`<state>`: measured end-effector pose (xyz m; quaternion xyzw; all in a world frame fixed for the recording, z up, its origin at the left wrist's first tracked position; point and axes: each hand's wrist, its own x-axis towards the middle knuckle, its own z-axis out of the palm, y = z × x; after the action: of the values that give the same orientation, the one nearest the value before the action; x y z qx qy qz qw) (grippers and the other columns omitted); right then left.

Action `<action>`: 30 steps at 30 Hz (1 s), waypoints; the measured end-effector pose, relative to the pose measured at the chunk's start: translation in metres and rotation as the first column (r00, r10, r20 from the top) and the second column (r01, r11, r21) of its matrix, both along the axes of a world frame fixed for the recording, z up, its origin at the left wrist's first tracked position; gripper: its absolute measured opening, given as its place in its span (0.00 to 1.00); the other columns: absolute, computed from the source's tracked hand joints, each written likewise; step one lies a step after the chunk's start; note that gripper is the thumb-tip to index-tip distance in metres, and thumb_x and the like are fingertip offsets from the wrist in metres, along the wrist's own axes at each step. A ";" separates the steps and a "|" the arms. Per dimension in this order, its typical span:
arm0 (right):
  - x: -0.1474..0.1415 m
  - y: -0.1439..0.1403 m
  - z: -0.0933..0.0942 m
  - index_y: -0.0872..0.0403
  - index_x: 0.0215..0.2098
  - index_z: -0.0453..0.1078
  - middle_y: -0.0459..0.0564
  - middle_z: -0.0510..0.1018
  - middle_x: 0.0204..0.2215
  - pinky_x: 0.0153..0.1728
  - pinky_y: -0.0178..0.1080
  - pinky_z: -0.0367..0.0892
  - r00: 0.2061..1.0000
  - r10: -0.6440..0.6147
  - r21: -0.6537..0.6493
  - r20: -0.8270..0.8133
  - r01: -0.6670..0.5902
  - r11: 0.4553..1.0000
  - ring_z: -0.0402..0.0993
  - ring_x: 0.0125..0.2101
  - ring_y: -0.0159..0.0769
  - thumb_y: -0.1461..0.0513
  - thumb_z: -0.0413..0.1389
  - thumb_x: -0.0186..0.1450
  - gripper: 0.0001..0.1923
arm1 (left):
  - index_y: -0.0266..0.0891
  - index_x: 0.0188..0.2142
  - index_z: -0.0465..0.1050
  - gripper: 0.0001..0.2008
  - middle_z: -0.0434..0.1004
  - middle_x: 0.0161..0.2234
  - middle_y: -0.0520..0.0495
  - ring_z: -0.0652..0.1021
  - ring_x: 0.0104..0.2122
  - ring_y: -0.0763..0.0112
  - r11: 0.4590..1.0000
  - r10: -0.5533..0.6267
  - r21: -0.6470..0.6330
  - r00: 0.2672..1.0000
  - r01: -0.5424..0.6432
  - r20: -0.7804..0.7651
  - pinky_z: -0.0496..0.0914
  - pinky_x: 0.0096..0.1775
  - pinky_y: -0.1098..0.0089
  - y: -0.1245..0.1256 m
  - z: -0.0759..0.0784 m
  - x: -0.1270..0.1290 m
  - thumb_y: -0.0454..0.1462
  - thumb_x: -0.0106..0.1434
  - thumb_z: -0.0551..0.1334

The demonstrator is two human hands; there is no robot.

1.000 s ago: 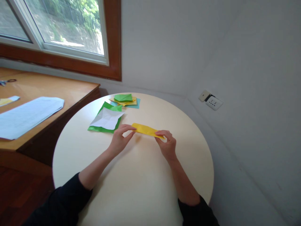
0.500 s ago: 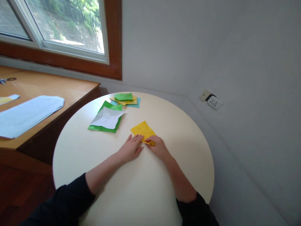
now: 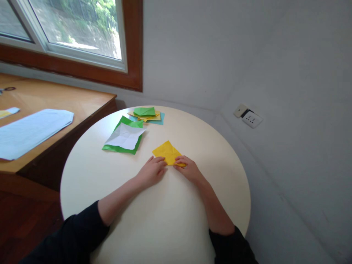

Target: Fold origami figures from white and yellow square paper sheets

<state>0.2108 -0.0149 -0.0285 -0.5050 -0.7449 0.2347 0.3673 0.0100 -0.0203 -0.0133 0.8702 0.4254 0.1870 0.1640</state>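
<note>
A folded yellow paper [image 3: 166, 151] lies flat near the middle of the round cream table [image 3: 225, 172]. My left hand [image 3: 151, 171] rests on the table with its fingertips pressing the paper's near left edge. My right hand [image 3: 187, 169] presses the paper's near right corner with thumb and fingers. Both forearms reach in from the bottom in dark sleeves.
A green sheet showing its white side [image 3: 123, 138] lies to the left of the yellow paper. A small stack of green, yellow and blue papers [image 3: 147, 115] sits at the table's far edge. A wooden desk [image 3: 68, 104] with white sheets [image 3: 30, 130] stands at left under a window.
The yellow paper, held up as a long strip between both hands a second ago, now lies flat on the table as a smaller square shape. Both hands moved closer together and press on it.
</note>
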 end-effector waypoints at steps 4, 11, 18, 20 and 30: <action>0.000 0.001 0.000 0.54 0.27 0.72 0.51 0.75 0.34 0.40 0.39 0.67 0.999 -0.047 0.003 -0.008 0.047 0.999 0.72 0.36 0.35 0.60 0.55 0.57 0.06 | 0.37 0.36 0.74 0.13 0.74 0.45 0.41 0.73 0.45 0.63 0.999 0.019 0.028 0.999 -0.020 0.043 0.65 0.49 0.62 0.001 0.006 0.000 0.34 0.60 0.51; 0.001 0.007 -0.009 0.54 0.22 0.68 0.50 0.73 0.31 0.41 0.40 0.65 0.967 -0.252 0.073 0.043 0.249 0.966 0.70 0.34 0.36 0.59 0.56 0.55 0.08 | 0.37 0.35 0.74 0.14 0.76 0.41 0.43 0.75 0.42 0.65 0.998 0.052 -0.027 0.996 -0.050 0.066 0.66 0.48 0.65 0.001 0.008 0.000 0.32 0.60 0.49; -0.002 0.008 -0.011 0.54 0.23 0.68 0.50 0.70 0.31 0.40 0.42 0.64 0.928 -0.332 0.132 0.167 0.313 0.941 0.67 0.35 0.37 0.59 0.58 0.54 0.06 | 0.37 0.49 0.67 0.18 0.73 0.46 0.41 0.72 0.46 0.63 0.998 0.063 -0.022 0.997 -0.062 0.033 0.62 0.52 0.62 -0.003 0.008 0.000 0.34 0.60 0.50; -0.003 0.008 -0.010 0.54 0.24 0.68 0.50 0.70 0.31 0.40 0.43 0.64 0.919 -0.338 0.137 0.200 0.316 0.939 0.66 0.35 0.38 0.60 0.58 0.54 0.06 | 0.39 0.52 0.64 0.20 0.69 0.50 0.39 0.69 0.51 0.60 0.999 0.010 0.031 1.000 -0.009 -0.028 0.59 0.54 0.58 -0.005 0.003 0.001 0.36 0.60 0.52; -0.004 0.008 -0.009 0.52 0.33 0.71 0.50 0.71 0.34 0.44 0.44 0.62 0.912 -0.343 0.133 0.223 0.320 0.938 0.66 0.38 0.40 0.59 0.57 0.55 0.08 | 0.39 0.57 0.58 0.23 0.57 0.58 0.34 0.58 0.59 0.57 1.000 -0.007 0.018 0.982 0.010 -0.191 0.49 0.58 0.52 -0.009 -0.007 0.001 0.39 0.62 0.51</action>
<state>0.2067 -0.0070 -0.0370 -0.6314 -0.6976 0.0705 0.3312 0.0114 -0.0290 -0.0200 0.8875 0.4336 0.1059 0.1148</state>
